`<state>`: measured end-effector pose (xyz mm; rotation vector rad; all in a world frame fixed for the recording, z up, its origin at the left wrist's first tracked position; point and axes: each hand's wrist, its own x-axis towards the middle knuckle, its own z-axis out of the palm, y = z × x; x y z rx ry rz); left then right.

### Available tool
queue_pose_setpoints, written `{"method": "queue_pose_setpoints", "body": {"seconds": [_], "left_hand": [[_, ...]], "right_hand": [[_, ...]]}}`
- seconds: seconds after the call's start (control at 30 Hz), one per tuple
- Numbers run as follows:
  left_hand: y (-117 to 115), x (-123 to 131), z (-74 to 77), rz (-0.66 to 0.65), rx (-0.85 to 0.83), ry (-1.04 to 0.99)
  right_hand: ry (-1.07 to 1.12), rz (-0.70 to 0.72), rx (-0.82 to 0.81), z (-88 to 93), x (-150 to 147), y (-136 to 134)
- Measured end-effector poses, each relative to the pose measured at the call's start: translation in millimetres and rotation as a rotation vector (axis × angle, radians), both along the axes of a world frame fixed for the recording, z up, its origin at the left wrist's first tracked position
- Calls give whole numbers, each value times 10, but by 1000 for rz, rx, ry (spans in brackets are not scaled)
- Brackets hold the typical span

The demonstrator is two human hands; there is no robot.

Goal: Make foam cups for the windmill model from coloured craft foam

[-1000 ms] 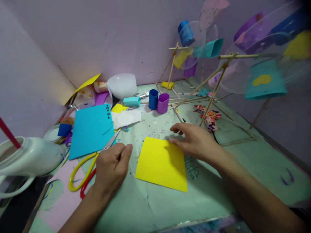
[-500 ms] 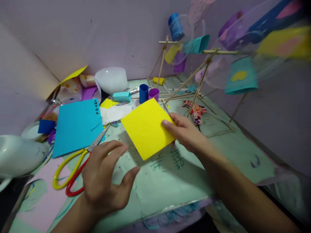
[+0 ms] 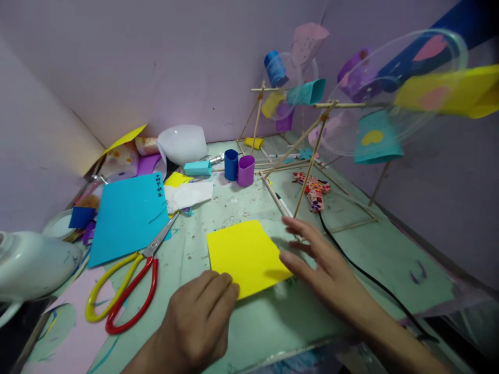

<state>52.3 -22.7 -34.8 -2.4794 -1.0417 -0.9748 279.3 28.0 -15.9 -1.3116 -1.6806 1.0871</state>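
A square sheet of yellow paper (image 3: 247,254) is low over the tabletop in front of me. My left hand (image 3: 202,311) pinches its near left corner, the fingers curled closed with the thumb hidden. At the right corner, my right hand (image 3: 315,259) has its fingers spread, the thumb at or just beside the paper's edge. Scissors (image 3: 146,254) with one yellow and one red handle lie to the left of my left hand. Behind the yellow sheet stand a blue paper tube (image 3: 231,165) and a purple paper tube (image 3: 246,171).
A stick frame (image 3: 312,156) carrying clear wheels with coloured paper cups rises at the right. A black cable (image 3: 362,275) crosses the table there. Blue paper (image 3: 127,218), white crumpled paper (image 3: 191,196) and a white bottle (image 3: 35,262) occupy the left side.
The yellow sheet has come down toward the table and nearer me. My left hand has closed on its corner, while my right hand has opened off its grip. The view has tilted slightly.
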Motion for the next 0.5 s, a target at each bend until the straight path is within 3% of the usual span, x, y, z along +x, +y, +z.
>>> {"method": "queue_pose_setpoints", "body": {"seconds": [0.03, 0.1, 0.2, 0.33, 0.5], "left_hand": [[-25, 18, -42, -5, -22, 21], [-81, 53, -116, -22, -35, 55], [-144, 85, -167, -11, -29, 59], [-155, 96, -163, 30, -86, 34], [-102, 133, -155, 114, -134, -62]], "right_hand": [[-86, 33, 159, -6, 80, -53], [-215, 252, 350, -42, 197, -146], [-339, 520, 436, -142, 219, -206], [-371, 584, 462, -265, 94, -146], [-288, 603, 477, -267, 57, -56]]}}
